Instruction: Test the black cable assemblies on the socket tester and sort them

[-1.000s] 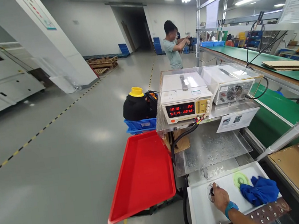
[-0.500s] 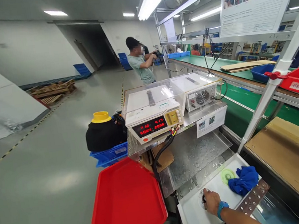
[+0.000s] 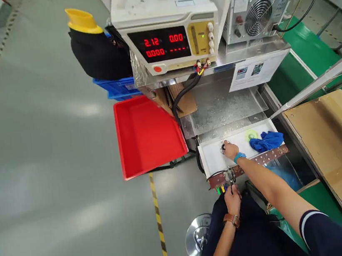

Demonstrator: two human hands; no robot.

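The small round part (image 3: pixel 223 147) lies in the white tray (image 3: pixel 212 163), toward its left end, with its dark centre only partly showing. To handle it well, the person would do best to keep it flat and centred beneath the fingertips, pressing evenly so that it neither tips nor slides. The right hand (image 3: pixel 232 150) reaches it from the right, knuckles up, fingers curled close together and touching it; whether they pinch it or merely press cannot be told.

Below, the left hand (image 3: pixel 232 199) is folded into a loose fist that appears wrapped around a thin dark lever (image 3: pixel 231 184), which runs down from a metal clamp (image 3: pixel 229 175) at the brown strip (image 3: pixel 265 157) along the tray's near edge. A smooth, measured pull there, with the right hand steady, would seem wise.

The right arm stretches forward and leftward from the shoulder, elbow slightly bent, wrist nearly straight. The left forearm comes up from below, close to the lap, its wrist lower than the tray. Further along the tray, clear of both hands, are a pale green disc (image 3: pixel 251 135) and a blue cloth (image 3: pixel 266 141).
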